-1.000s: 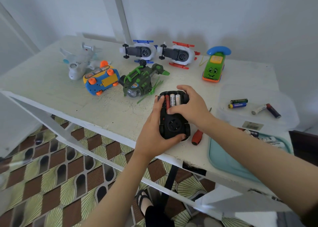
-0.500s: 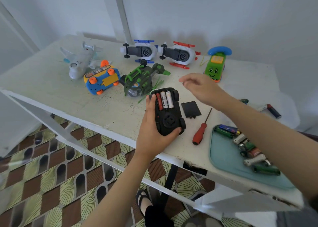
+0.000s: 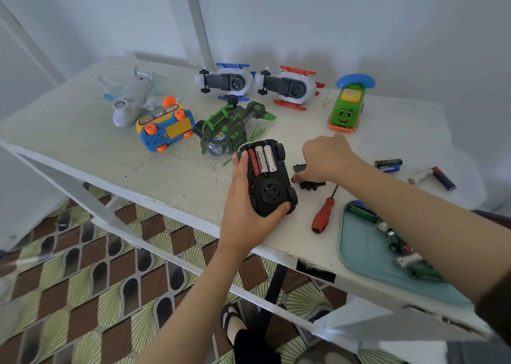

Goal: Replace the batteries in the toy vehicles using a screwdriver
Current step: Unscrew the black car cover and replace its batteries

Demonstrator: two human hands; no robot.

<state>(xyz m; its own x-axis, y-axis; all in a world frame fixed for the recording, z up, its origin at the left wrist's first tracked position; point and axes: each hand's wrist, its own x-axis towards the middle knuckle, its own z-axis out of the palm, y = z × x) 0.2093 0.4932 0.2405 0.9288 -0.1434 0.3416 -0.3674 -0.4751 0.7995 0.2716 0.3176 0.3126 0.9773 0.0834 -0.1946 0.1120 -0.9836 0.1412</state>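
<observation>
Left hand (image 3: pixel 247 214): wrapped round a black plastic toy car (image 3: pixel 272 187), thumb at its rear end and fingers along the far side. The car lies belly-up at the front edge of the desk (image 3: pixel 105 148), its compartment uncovered. Three batteries (image 3: pixel 261 159) sit in it side by side.

Right hand (image 3: pixel 327 159): fingers bent down onto a flat black battery cover (image 3: pixel 312 185) just right of the car. It hides most of the cover, so a pinch cannot be told from plain contact.

Screwdriver (image 3: pixel 322 216): red handle, thin shaft. It lies free near the front edge, between the car and a teal tray (image 3: pixel 359 256) at the front right corner. The tray holds mixed batteries.

Loose batteries (image 3: pixel 388 165): in a clear plastic box (image 3: pixel 467 175) at the right edge.

Along the back edge:
- white plane (image 3: pixel 130 98)
- two white helicopters (image 3: pixel 226 83), both belly-up
- green phone car (image 3: pixel 345 109)

Mid-desk:
- blue and yellow car (image 3: pixel 164 127), overturned
- dark green helicopter (image 3: pixel 229 128), touching the black car's far end

Desk: white paint, cracked and chipped.
</observation>
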